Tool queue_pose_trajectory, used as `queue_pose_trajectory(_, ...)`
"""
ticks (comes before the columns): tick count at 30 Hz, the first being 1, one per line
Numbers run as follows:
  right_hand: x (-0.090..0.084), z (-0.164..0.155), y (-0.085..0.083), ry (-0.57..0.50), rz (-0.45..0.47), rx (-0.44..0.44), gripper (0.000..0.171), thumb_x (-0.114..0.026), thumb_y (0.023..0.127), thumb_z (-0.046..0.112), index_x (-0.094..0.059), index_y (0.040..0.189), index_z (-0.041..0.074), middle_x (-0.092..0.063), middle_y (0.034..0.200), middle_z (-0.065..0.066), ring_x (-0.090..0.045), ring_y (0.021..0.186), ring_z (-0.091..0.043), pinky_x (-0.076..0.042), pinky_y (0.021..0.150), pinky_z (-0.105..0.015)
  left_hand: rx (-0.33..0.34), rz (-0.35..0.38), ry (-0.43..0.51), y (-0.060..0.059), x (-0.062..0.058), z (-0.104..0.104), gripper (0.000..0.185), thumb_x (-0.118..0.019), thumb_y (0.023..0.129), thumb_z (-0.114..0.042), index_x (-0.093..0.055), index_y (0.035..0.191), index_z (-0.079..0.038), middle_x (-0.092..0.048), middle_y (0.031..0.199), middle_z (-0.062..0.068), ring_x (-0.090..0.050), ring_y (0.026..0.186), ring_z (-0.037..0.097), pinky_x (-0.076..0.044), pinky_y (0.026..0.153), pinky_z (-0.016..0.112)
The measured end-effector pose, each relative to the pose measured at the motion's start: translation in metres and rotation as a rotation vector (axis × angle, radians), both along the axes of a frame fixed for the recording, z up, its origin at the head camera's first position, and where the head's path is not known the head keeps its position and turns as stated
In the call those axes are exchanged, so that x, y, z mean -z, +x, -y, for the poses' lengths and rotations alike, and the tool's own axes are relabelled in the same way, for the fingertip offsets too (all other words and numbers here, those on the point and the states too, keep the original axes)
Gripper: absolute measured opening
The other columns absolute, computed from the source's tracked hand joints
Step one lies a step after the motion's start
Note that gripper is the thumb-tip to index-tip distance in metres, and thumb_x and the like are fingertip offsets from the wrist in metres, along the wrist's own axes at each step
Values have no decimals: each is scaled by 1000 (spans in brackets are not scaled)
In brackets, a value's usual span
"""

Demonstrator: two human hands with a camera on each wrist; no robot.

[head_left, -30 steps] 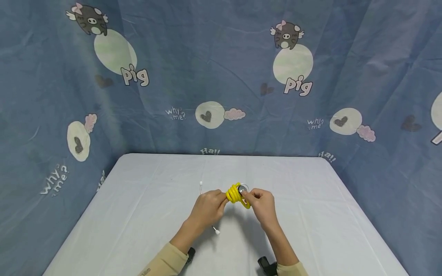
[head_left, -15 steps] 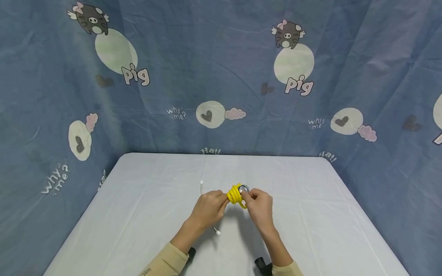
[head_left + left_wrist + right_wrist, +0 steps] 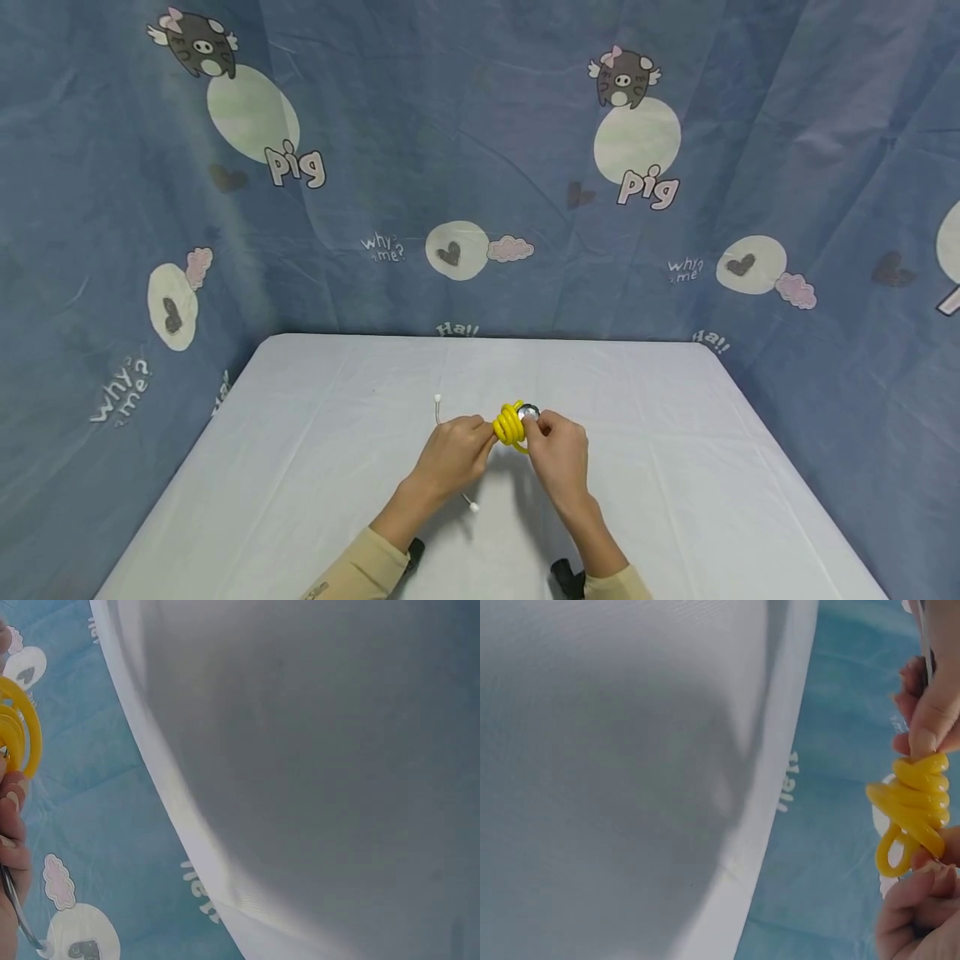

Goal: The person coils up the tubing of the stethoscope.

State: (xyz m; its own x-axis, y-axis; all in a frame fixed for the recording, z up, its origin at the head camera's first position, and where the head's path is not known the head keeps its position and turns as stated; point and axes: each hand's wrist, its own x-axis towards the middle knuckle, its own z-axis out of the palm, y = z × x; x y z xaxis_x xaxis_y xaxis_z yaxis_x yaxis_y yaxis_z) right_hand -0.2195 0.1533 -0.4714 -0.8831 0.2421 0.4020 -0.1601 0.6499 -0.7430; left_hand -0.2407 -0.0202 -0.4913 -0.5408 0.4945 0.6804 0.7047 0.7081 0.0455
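Yellow tubing (image 3: 510, 425), wound into a tight coil of several loops, sits between my two hands just above the middle of the worktop (image 3: 300, 433), a little nearer the front edge than the back. My left hand (image 3: 450, 454) has its fingers (image 3: 930, 724) curled round one side of the coil, and the right wrist view shows a fingertip pressed flat against the top loop; my right hand (image 3: 558, 454) pinches the other side, where a small silver disc (image 3: 528, 411) shows at the coil's far end. So both sets of fingers are closed on the same bundle, neither one spread. From the look of it this is a stethoscope: thin metal tubes with white ear tips (image 3: 472, 506) trail out below and behind my left hand, one tip lying on the worktop toward the front edge and another (image 3: 437, 398) toward the back. I judge the tubing to be light, rubbery and springy. The loops bulge and one small loop hangs loose under the bundle in the right wrist view, so I expect it to unwind the moment the pinch slackens. Its smooth, glossy surface may slide under dry fingertips. The best hold, I think, is across all the loops at once, squeezing them together, not on a single strand, while the stiff metal parts are left to dangle. The blue cartoon-printed cloth (image 3: 480, 167) hangs behind the worktop's back edge.
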Motion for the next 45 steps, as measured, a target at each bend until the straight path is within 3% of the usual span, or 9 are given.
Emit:
queue_pose_trajectory(7,0,1,1,58,-9,22,40,-70,89,12,-53,52,12,-52,50,1,-37,42,-8,-28,38,-19,3,-6,-11,1,-3,0,14,-75,86,-15,-67,74,-14,-59,66,-6,-49,56,5,-44,53,21)
queue_pose_trajectory(12,-1,-2,1,11,78,37,40,-71,88,23,-50,56,12,-44,50,3,-35,42,-9,-24,39,-21,18,-2,-2,1,-3,1,14,-75,86,-15,-67,74,-15,-59,67,-7,-51,57,6,-45,54,22)
queue_pose_trajectory(14,-2,-5,2,-26,138,43,38,-73,87,30,-50,64,10,-42,53,2,-36,43,-10,-26,39,-21,23,1,8,1,-3,3,14,-76,85,-15,-67,74,-15,-59,67,-7,-52,58,6,-46,55,22)
queue_pose_trajectory(17,-2,-9,1,-111,215,-5,31,-73,87,33,-58,86,6,-55,64,-3,-50,50,-10,-39,42,-21,34,7,12,2,-3,4,13,-77,85,-14,-68,75,-15,-59,67,-7,-52,58,6,-46,55,22)
queue_pose_trajectory(20,-2,-13,-1,-192,253,-104,31,-70,89,26,-66,110,3,-70,84,-9,-64,64,-13,-51,53,-24,51,23,-2,3,-3,4,11,-76,85,-14,-69,77,-15,-60,69,-8,-52,60,5,-47,57,21)
queue_pose_trajectory(22,-2,-15,-2,-219,261,-152,32,-69,90,22,-69,116,3,-74,92,-11,-67,73,-14,-54,61,-25,60,36,-4,3,-2,4,11,-76,86,-15,-69,77,-15,-61,70,-8,-53,60,5,-47,57,21)
queue_pose_trajectory(33,-1,-20,-4,-219,227,-149,25,-73,87,18,-73,108,4,-74,89,-9,-65,77,-13,-52,64,-24,53,99,0,3,-4,-2,12,-73,88,-15,-69,77,-16,-60,68,-9,-52,60,4,-46,58,21)
queue_pose_trajectory(40,-3,-23,-3,-269,263,-166,26,-73,87,18,-72,108,4,-73,86,-9,-64,73,-15,-52,63,-25,45,152,-5,3,-6,-2,12,-72,89,-17,-70,78,-18,-62,72,-10,-54,64,3,-48,60,23)
queue_pose_trajectory(45,-1,-22,-1,-292,272,-180,27,-73,87,20,-71,108,2,-73,84,-9,-65,69,-15,-58,65,-34,19,197,-8,2,-4,-1,11,-72,89,-20,-71,79,-18,-61,73,-10,-52,65,3,-46,60,23)
